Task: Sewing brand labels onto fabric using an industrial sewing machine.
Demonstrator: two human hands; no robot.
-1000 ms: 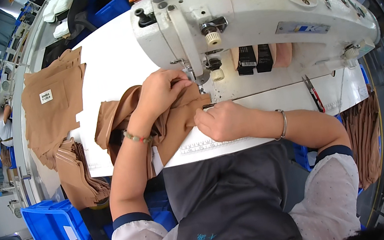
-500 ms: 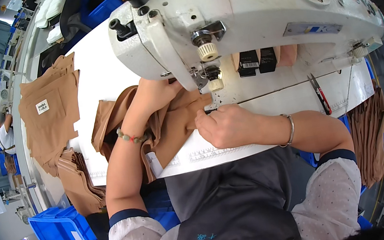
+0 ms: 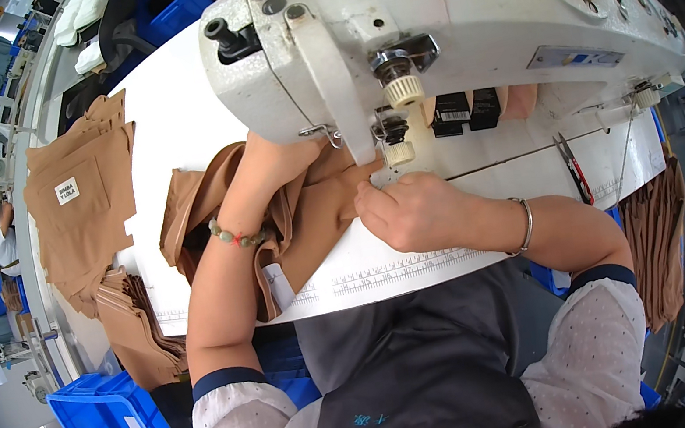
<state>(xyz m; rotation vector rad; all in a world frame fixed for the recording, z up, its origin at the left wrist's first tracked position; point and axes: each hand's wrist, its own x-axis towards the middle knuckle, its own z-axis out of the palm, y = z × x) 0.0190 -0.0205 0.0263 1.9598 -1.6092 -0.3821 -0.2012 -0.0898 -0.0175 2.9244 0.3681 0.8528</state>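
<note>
A folded brown fabric piece (image 3: 309, 228) lies bunched on the white machine table, its narrow end under the sewing machine's needle area. My left hand (image 3: 286, 162) rests against the far side of the fabric; the white sewing machine head (image 3: 277, 73) hides most of its fingers. Close to the needle, my right hand (image 3: 404, 213) is closed, thumb and fingers pinching the fabric's right edge. A small white label (image 3: 279, 285) shows on the fabric's near edge. The stitching point itself is blocked by the machine's thread tension parts (image 3: 396, 139).
Stacked brown fabric panels (image 3: 79, 196) lie at the left, with more folded pieces (image 3: 141, 333) below. Red-handled scissors (image 3: 573, 170) lie to the right. Small black boxes (image 3: 467, 113) stand behind the needle. Brown pieces (image 3: 662, 246) hang at the right; a blue crate (image 3: 113, 399) stands lower left.
My right hand has shifted slightly up and right, and the small dark thing at its fingertips is no longer visible. The whole view has shifted a little; the left hand stays at the fabric.
</note>
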